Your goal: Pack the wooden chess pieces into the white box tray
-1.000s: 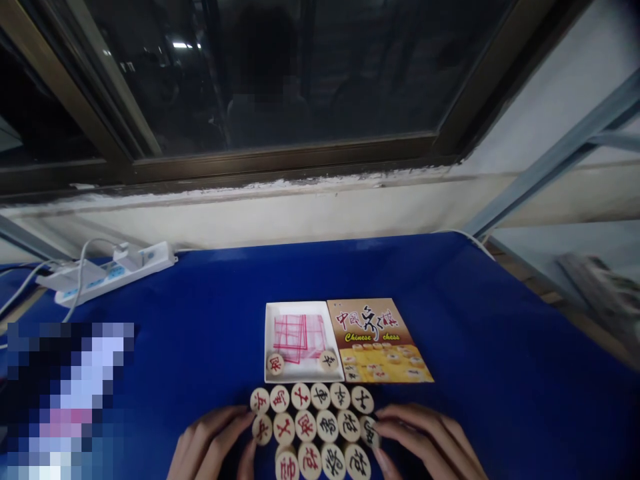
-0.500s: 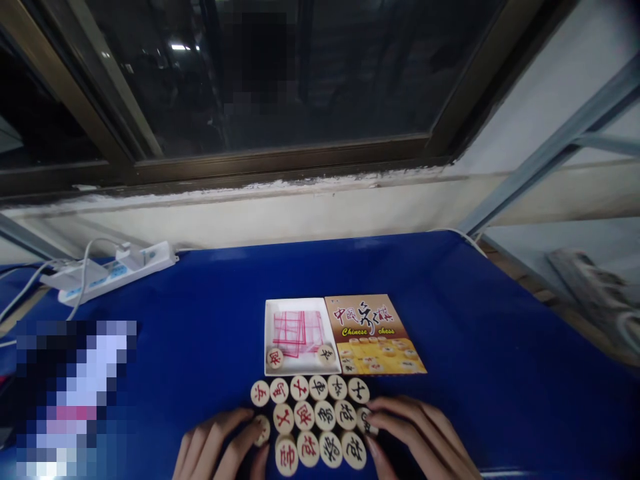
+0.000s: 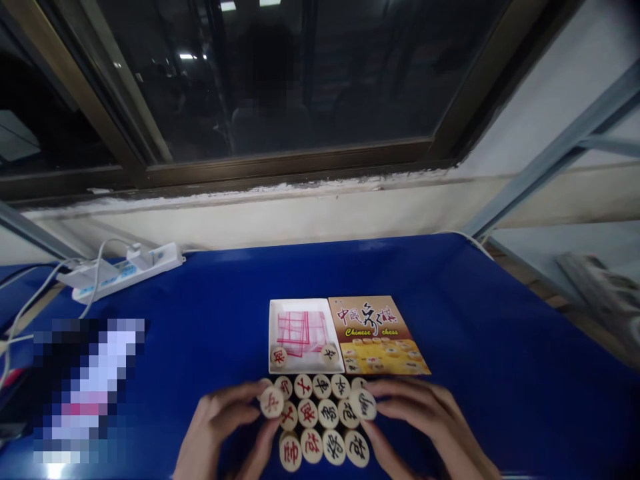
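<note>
My left hand [image 3: 227, 427] pinches a round wooden piece with a red character [image 3: 273, 403] at the left of the rows. Between the fingers of my right hand [image 3: 425, 423] is a piece with a black character [image 3: 363, 404], at the right end. Both pieces are raised and partly cover others behind. Several round pieces stand in rows between my hands, among them a red one [image 3: 291, 451] and a black one [image 3: 357, 448] in the front row. Behind them lies an open white box [image 3: 274, 327] holding a red-lined folded sheet [image 3: 300, 330] and two pieces [image 3: 279, 357].
A printed Chinese chess lid [image 3: 377, 333] lies right of the box on the blue table [image 3: 225, 287]. A white power strip [image 3: 130, 270] with cables sits at the back left. A blurred bright object [image 3: 93, 380] is at the left. Behind is a window.
Both hands have lifted their end pieces off the middle row and moved them slightly up and inward. The whole view has shifted a little.
</note>
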`<action>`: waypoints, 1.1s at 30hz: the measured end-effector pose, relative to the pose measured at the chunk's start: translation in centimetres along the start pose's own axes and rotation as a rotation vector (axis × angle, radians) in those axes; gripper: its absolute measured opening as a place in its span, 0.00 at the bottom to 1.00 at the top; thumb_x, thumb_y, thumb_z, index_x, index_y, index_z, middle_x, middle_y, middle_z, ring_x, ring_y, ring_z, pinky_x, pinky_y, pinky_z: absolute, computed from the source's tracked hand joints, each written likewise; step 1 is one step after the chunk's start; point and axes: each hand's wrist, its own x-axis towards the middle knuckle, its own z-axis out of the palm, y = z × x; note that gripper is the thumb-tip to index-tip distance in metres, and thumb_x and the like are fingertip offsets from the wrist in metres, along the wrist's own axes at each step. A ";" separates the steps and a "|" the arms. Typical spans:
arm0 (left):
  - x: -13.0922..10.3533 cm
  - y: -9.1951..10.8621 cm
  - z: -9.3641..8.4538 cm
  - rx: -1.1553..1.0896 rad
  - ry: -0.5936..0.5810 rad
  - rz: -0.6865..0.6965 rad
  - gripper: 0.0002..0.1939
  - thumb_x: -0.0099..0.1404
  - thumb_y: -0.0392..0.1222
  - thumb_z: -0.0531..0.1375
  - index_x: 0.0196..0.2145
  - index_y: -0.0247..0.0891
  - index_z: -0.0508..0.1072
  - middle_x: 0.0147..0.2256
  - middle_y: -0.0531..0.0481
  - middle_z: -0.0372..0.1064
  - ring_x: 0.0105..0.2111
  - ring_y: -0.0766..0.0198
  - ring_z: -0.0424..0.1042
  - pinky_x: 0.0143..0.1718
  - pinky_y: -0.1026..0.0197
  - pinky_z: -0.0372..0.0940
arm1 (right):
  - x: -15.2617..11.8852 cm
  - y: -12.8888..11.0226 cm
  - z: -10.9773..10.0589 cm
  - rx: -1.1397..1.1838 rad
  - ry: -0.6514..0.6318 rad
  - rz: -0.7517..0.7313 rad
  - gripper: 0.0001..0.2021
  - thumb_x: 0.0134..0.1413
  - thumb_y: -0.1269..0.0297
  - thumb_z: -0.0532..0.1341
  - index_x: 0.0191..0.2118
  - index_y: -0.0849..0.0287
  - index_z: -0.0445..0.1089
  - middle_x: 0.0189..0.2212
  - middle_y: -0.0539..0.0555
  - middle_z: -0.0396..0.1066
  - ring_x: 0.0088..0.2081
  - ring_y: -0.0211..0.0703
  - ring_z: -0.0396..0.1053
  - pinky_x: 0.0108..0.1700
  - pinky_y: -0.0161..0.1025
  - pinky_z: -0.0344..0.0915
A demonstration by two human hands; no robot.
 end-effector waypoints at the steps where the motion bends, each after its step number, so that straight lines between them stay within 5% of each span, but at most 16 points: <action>1: 1.0 0.3 0.5 -0.024 -0.019 0.035 0.08 0.67 0.31 0.62 0.40 0.43 0.69 0.40 0.50 0.79 0.39 0.62 0.79 0.37 0.59 0.72 | 1.1 -0.3 0.4 0.048 0.005 -0.039 0.10 0.57 0.73 0.64 0.43 0.54 0.69 0.39 0.51 0.78 0.42 0.42 0.76 0.42 0.40 0.74; 7: 3.6 0.0 3.2 -0.156 -0.071 0.167 0.10 0.65 0.28 0.64 0.36 0.39 0.67 0.41 0.47 0.77 0.40 0.63 0.76 0.38 0.62 0.70 | 4.5 -1.1 3.1 0.162 0.049 -0.082 0.08 0.61 0.78 0.62 0.41 0.57 0.70 0.40 0.53 0.76 0.43 0.40 0.72 0.45 0.40 0.71; 16: 2.8 -0.5 3.0 -0.149 -0.135 0.162 0.10 0.65 0.27 0.64 0.39 0.39 0.70 0.42 0.48 0.77 0.42 0.64 0.75 0.40 0.61 0.69 | 3.2 -0.9 3.0 0.179 -0.037 -0.044 0.09 0.61 0.78 0.61 0.40 0.56 0.69 0.43 0.51 0.77 0.45 0.40 0.71 0.46 0.38 0.71; 24: 3.5 -1.5 3.8 0.222 -0.094 0.125 0.10 0.71 0.35 0.60 0.48 0.43 0.73 0.43 0.52 0.77 0.46 0.61 0.72 0.45 0.57 0.63 | 3.7 -0.4 3.9 0.036 0.018 -0.024 0.14 0.62 0.77 0.61 0.51 0.58 0.69 0.42 0.51 0.77 0.48 0.42 0.69 0.51 0.39 0.67; 33: 3.6 -2.1 3.8 0.327 -0.204 0.157 0.11 0.71 0.38 0.58 0.50 0.45 0.73 0.48 0.52 0.76 0.52 0.55 0.71 0.59 0.45 0.55 | 3.5 0.2 4.1 -0.004 -0.101 0.005 0.13 0.66 0.72 0.57 0.53 0.58 0.69 0.45 0.51 0.76 0.53 0.44 0.65 0.53 0.43 0.63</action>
